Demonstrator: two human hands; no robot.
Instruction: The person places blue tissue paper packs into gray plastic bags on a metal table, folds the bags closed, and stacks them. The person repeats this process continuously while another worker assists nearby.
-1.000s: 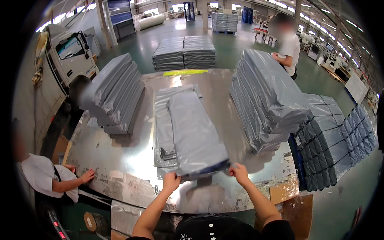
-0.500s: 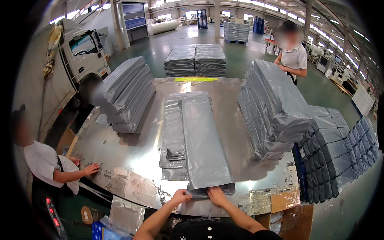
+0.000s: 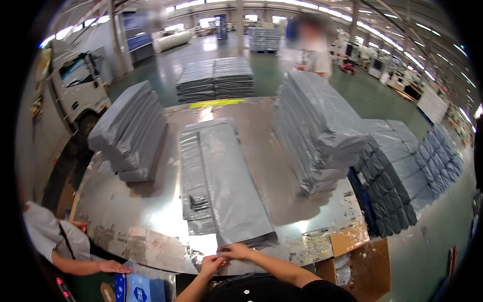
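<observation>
A long grey plastic bag [image 3: 234, 186] lies flat on the metal-topped table, its near end dark at the right corner. Beneath its left side, more folded grey bags [image 3: 193, 171] stick out. At the near left corner of the top bag, my left hand [image 3: 210, 265] and my right hand [image 3: 237, 251] meet with fingertips pinched together. Whatever lies between their fingers is too small and covered to make out. My right hand partly covers the bag's near edge.
Tall stacks of grey bags stand left [image 3: 133, 133] and right [image 3: 322, 126] on the table [image 3: 151, 211]. A person's hand [image 3: 113, 267] rests by a blue box [image 3: 146, 289] at lower left. An open cardboard box [image 3: 370, 267] sits at lower right. Another person [image 3: 317, 60] stands beyond.
My right hand has left the bag's open end and moved left to meet my left hand. The view has shifted right. The person at left has moved a hand toward the blue box.
</observation>
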